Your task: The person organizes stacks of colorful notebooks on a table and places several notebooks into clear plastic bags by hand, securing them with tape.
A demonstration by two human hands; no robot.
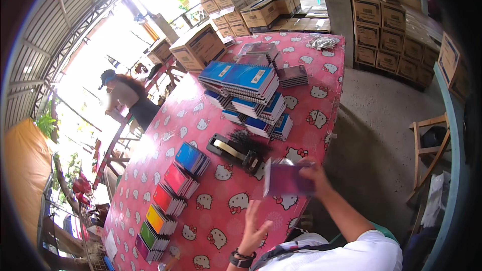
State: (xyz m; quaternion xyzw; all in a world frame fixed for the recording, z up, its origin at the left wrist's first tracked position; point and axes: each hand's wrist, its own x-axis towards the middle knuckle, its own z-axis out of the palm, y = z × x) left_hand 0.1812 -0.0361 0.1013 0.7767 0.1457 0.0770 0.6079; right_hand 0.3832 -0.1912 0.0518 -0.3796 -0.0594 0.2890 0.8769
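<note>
My right hand (312, 171) grips a small bundle of purple notebooks (288, 179) over the near right part of the table; motion blurs it slightly. My left hand (255, 228), with a dark band at its wrist, is held over the tabletop, fingers spread and nothing in it. Beyond the bundle sits a black tape dispenser (233, 151) with a roll of tape. To the left runs a row of small notebook stacks: blue (192, 158), pink-red (179, 179), red (168, 199), yellow (159, 220), green (150, 237) and purple (145, 251).
Larger blue spiral notebooks (243, 80) are piled mid-table, beside a dark notebook stack (293, 76). Clear plastic wrapping (323, 43) lies at the far corner of the pink patterned table (314, 101). Cardboard boxes (198, 47) stand behind. A person (131, 98) is at the left.
</note>
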